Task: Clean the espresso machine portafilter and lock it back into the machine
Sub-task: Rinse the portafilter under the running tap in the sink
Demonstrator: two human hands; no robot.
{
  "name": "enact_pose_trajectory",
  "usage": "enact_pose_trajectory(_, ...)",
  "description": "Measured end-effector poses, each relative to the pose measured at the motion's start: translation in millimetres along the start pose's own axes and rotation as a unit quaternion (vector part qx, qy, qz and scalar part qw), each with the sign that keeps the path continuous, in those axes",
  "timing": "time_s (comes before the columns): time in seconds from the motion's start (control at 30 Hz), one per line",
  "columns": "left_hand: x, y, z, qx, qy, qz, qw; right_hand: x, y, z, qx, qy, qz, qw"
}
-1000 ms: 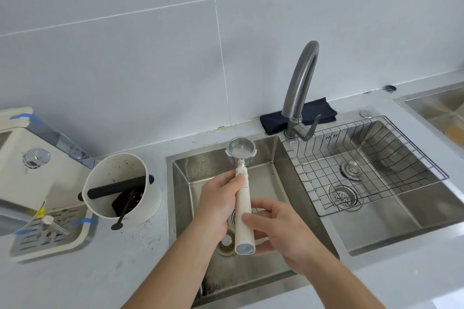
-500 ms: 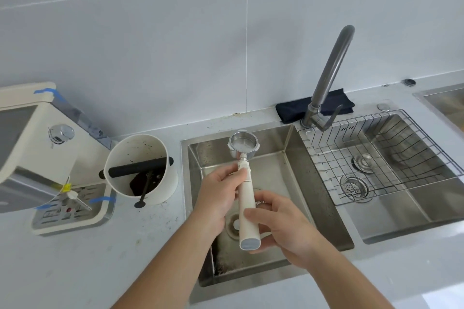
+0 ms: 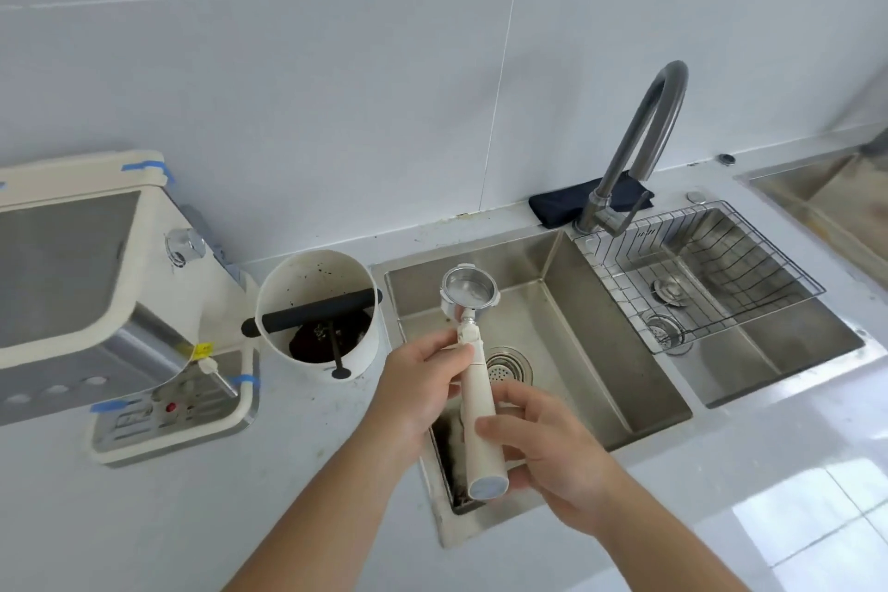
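Over the left basin of the steel sink (image 3: 572,303), both hands hold the portafilter (image 3: 473,351) out above the drain. Going from the biggest thing down: the white counter (image 3: 144,519) runs under everything, and the cream espresso machine (image 3: 96,284) sits well to the left of the grip, strips of blue tape on its corners, its drip tray toward the person. The right basin of the sink, off to the right of the hands, carries a wire rack (image 3: 711,274), and the grey tap (image 3: 639,144) arches up behind it with a dark cloth (image 3: 572,204) folded at its base. Just left of the hands stands the white knock box (image 3: 319,312), a black bar across its mouth and dark coffee grounds at the bottom; a thin black tool leans over its near rim.

The left hand (image 3: 418,399) is wrapped around the upper part of the cream handle, fingertips near the metal neck. The right hand (image 3: 548,442) clasps the lower end, thumb across the handle, the flat end cap showing below it. The metal basket end points away from the person, open side up, and looks shiny inside.
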State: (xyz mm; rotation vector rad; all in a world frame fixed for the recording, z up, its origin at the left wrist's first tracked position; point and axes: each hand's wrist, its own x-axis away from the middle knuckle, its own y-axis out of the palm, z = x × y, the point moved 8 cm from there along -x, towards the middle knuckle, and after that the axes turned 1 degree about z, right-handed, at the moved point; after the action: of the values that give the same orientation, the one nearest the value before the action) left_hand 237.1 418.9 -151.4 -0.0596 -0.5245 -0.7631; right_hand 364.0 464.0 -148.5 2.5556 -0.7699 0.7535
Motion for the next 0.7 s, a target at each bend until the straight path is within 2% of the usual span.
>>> enact_pose_trajectory(0.37, 40, -67, -18, -0.016, 0.001, -0.034, 0.999, 22, 69, 42, 0.012, 0.011, 0.015, 1.0)
enact_pose_trajectory(0.7, 76, -154, -44, -0.045, -0.024, 0.013, 0.999, 21, 142, 82, 0.036, 0.047, -0.035, 0.998)
